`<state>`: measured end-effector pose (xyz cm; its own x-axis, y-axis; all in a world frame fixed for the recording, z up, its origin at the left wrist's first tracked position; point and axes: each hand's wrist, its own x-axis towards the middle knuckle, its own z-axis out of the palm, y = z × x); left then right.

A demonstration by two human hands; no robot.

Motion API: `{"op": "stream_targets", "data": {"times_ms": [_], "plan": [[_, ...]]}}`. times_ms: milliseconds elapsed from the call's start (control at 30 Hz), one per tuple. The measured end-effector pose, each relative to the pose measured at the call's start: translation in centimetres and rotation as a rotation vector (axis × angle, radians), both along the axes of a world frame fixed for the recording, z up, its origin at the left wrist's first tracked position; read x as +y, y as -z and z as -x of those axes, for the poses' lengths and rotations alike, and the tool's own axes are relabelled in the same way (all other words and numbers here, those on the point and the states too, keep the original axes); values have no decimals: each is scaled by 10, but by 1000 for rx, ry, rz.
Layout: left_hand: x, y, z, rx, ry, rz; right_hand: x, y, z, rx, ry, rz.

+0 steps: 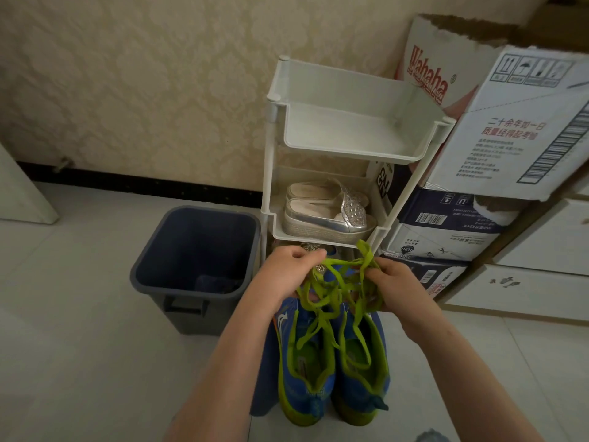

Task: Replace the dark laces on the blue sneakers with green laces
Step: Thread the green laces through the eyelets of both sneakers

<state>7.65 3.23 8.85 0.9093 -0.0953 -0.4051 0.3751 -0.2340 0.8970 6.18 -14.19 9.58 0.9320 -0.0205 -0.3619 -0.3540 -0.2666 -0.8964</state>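
From my remote seat I see both hands raised over the sneakers (331, 362), with the laces (338, 291) strung between them. The left hand (288, 272) has its fingers curled in and pinches a strand at its fingertips. The right hand (400, 287) is closed the same way, gripping a bunch of strands, with one loop poking up above its knuckles.

The laces are flat, bright lime green and tangled. Several loops cross between the hands, and long ends hang down into and over the sneakers' openings. I cannot tell whether any strand is threaded through an eyelet, since the hands and the tangle cover the fronts of the sneakers.

The sneakers stand side by side on the pale tiled floor (79, 362), touching, with their heels toward me and their toes toward the rack (271, 173). They are blue mesh with lime green collars, linings and soles. The left one shows a white logo and an orange stripe on its outer side.

A dark blue bin (194, 263) sits just left of the sneakers, beside the rack. Something dark lies in its bottom, and I cannot make out what it is. The white rack stands against the wall. Its top shelf is bare and a pair of silver shoes (325, 215) is on the shelf below. Stacked boxes (510, 129) rise to the right of the rack.
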Motion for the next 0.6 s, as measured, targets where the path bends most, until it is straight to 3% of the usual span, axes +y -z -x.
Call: {"op": "stream_targets", "data": {"times_ms": [100, 333, 533, 600], "plan": [[1, 0, -2, -31, -80, 10, -1, 1, -2, 9, 85, -36], [12, -7, -4, -97, -301, 241, -18, 5, -7, -19, 291, -76], [17, -8, -4, -204, -408, 174, -25, 0, -6, 76, 392, -229], [20, -8, -4, -217, -460, 180, -28, -3, -4, 100, 357, -159]]}}
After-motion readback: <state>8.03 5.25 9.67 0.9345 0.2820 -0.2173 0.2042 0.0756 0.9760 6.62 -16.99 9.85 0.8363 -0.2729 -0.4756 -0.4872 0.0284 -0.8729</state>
